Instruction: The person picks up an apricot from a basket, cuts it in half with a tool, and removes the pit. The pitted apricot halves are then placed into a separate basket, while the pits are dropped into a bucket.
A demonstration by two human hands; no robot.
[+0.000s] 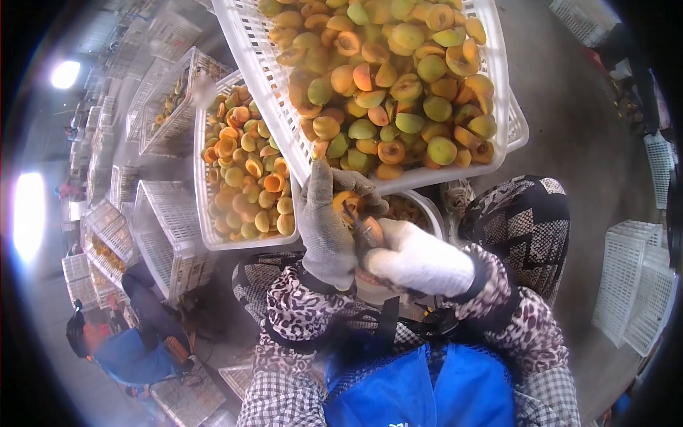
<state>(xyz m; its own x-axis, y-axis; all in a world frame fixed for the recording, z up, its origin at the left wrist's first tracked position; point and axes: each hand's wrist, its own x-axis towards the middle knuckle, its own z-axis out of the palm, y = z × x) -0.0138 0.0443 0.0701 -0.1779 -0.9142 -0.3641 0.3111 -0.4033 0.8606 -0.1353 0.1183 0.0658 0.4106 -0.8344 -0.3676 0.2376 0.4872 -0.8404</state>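
My left hand (327, 220), in a grey knit glove, is closed around an orange apricot (346, 202). The thumb side rises close to the crate's near rim. My right hand (420, 257), in a white glove, grips a small hand tool (371, 229) with a dark metal end, which meets the apricot; its exact shape is partly hidden by my fingers. Under both hands stands a white bucket (432, 213) with brownish scraps in it. Just ahead, a white plastic crate (263, 85) is full of halved apricots (405, 89), green to orange.
A second white crate (202, 192) of apricot halves (249, 171) stands to the left. Stacked crates (167, 228) are farther left, and more crates (629, 285) stand at right. A person in blue (135, 356) sits at lower left. My patterned knee (523, 228) is beside the bucket.
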